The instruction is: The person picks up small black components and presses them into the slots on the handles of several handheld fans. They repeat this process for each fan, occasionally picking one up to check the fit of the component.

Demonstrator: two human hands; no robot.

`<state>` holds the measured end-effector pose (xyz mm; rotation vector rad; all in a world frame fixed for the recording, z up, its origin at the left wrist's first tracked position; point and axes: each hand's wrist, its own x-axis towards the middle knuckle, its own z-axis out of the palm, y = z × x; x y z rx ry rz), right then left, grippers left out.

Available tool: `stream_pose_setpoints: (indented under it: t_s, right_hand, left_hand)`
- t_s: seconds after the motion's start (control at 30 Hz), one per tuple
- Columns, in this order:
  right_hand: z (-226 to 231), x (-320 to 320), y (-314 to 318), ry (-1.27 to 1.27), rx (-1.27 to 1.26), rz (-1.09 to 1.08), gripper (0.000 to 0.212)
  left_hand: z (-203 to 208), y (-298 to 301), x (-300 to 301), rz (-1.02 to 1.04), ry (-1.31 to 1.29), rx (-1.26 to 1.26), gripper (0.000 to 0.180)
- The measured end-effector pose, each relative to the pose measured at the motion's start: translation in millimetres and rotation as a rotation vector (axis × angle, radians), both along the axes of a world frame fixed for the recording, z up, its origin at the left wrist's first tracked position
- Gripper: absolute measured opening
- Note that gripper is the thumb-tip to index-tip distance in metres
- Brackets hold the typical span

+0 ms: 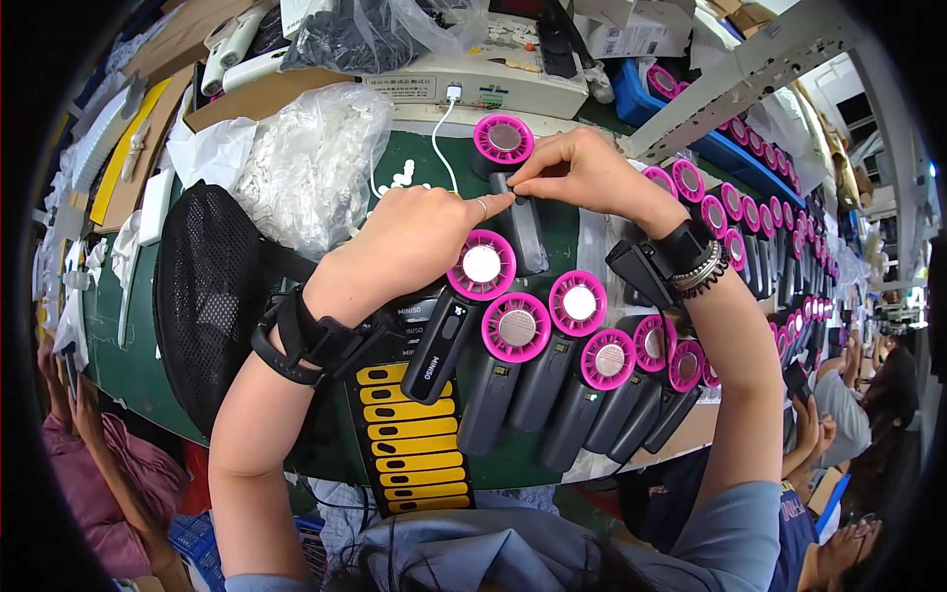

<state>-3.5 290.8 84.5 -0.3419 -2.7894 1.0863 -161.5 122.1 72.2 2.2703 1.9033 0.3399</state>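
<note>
A handheld fan with a pink ring head (504, 139) and a dark grey handle (530, 242) lies at the far middle of the table. My right hand (592, 176) is closed in a pinch at the upper end of that handle. From the left, my left hand (419, 232) reaches over with its index fingertip on the same spot and its other fingers curled; their grip is partly hidden. Just below my left hand lies another fan (441, 345), its black front strip bearing white lettering. Several more grey fans (516, 331) rest beside it in a slanting row.
A black sheet with yellow strips (414, 434) lies near the front edge. A black mesh basket (212, 296) and a clear bag of small white parts (316, 163) are at left. Behind stands a beige test box (473, 87) with a white cable (437, 143). Many fans (750, 212) line the right; co-workers sit both sides.
</note>
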Motion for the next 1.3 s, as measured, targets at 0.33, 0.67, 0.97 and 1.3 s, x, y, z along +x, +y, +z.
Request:
stream_pose_setpoints:
  t_s: [0.33, 0.67, 0.97, 1.3]
  right_hand:
    - [-6.3, 5.4, -2.2, 0.059, 0.087, 0.000, 0.014]
    - [-19.1, 9.3, 1.4, 0.053, -0.162, -0.129, 0.015]
    - [-23.5, 3.6, -5.8, -0.176, -0.557, -0.377, 0.027]
    - [-22.6, 1.4, -7.2, -0.231, -0.868, -0.491, 0.026]
  left_hand:
    - [7.1, 1.2, 2.9, -0.009, 0.069, -0.043, 0.055]
    - [10.0, 2.2, 6.4, -0.032, 0.125, -0.003, 0.055]
    - [6.9, 3.6, 7.8, -0.027, 0.116, 0.026, 0.054]
    - [7.9, 4.7, 4.7, -0.024, 0.106, 0.021, 0.054]
